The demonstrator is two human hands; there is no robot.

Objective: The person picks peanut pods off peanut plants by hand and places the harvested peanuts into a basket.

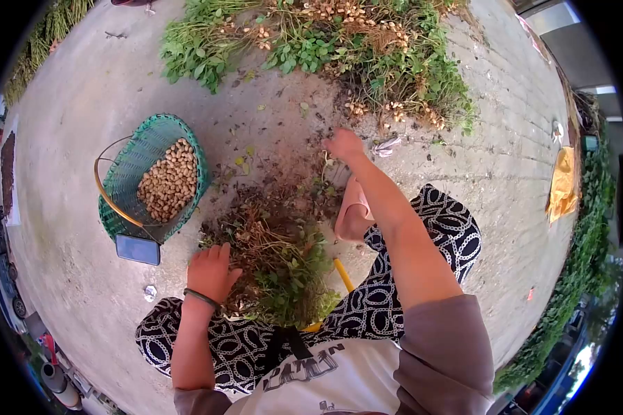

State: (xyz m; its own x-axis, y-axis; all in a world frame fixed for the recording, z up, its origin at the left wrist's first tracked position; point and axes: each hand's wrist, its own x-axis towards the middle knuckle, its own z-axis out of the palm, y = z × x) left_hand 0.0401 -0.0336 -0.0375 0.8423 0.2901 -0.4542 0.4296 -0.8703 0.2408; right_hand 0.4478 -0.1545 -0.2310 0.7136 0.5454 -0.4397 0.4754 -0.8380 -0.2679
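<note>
from where i stand, taking twelve as straight ahead of the person, the plants (374,59) lie at one o'clock from the right hand (345,144), just short of touching, in a heap whose long axis runs roughly from ten to four. the right hand is clearly the nearer one; its arm reaches out long past the sandal (353,207), angled toward eleven, wrist low, fingers bent inward, and i cannot tell whether they pinch anything. the left hand (214,277) looks released, fingers slack and thumb out toward two, beside the leafy pile (273,252) at its three o'clock. at its eleven, well apart, stands the basket (133,162) with nuts (167,181) inside, its length running about twelve to six.
</note>
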